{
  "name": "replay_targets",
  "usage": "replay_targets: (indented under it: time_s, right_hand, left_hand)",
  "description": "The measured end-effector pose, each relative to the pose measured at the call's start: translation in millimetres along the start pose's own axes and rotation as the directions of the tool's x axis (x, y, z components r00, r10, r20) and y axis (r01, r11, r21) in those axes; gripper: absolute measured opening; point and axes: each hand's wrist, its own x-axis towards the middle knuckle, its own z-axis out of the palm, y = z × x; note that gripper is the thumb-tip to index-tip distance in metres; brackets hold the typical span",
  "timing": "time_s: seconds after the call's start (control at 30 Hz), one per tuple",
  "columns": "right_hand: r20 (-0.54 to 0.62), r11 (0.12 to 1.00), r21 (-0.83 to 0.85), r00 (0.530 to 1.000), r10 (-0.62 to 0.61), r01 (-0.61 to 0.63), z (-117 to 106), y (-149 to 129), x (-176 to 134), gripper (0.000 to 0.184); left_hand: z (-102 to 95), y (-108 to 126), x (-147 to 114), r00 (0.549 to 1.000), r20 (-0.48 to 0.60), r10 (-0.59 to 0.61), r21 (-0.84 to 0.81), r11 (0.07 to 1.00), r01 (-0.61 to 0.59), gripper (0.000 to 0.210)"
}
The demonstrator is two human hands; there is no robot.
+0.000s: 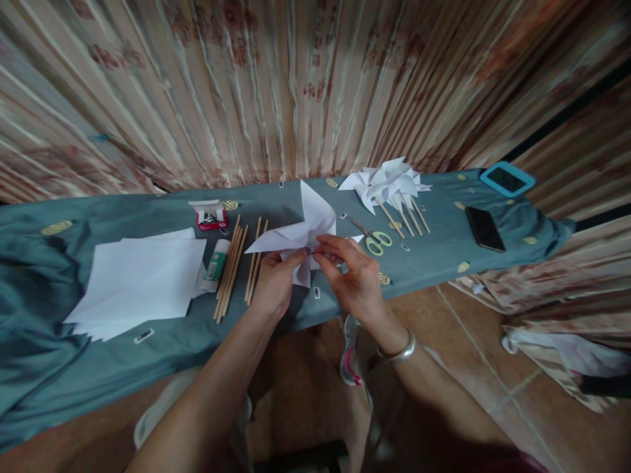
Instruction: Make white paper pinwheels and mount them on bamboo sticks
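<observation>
A white paper pinwheel (318, 209) is held up over the middle of the cloth-covered table. My left hand (275, 279) grips its lower left side, thumb pressed near the centre. The fingertips of my right hand (352, 269) pinch together at the pinwheel's centre; whether a small pin sits between them is hidden. Just right of the hands lie green-handled scissors (377, 242). To the left are wooden sticks (231, 272), a few more sticks (256, 263) closer to my left hand, and a glue stick (215, 265).
A stack of white paper (148, 276) covers the table's left part. Behind it stands an open red box (211, 220) of small metal pieces. Finished pinwheels on sticks (387, 184) lie at the back right, near a black phone (484, 228) and a blue-framed device (507, 179). A curtain (276, 85) hangs behind.
</observation>
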Motion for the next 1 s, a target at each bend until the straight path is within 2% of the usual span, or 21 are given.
replay_targets:
  time_s: [0.3,1.0]
  right_hand:
    - [-0.014,0.999,-0.046,1.000,-0.019,0.019,1.7,3.8,0.1,0.024]
    - [-0.004,0.999,-0.038,1.000,-0.018,0.018,1.2,6.4,0.3,0.024]
  left_hand:
    - [2.2,-1.7,-1.8,1.000,0.012,0.001,-0.001,1.000,-0.001,0.021]
    - [-0.5,-5.7,-0.1,1.000,0.015,0.006,0.032,0.999,-0.007,0.020]
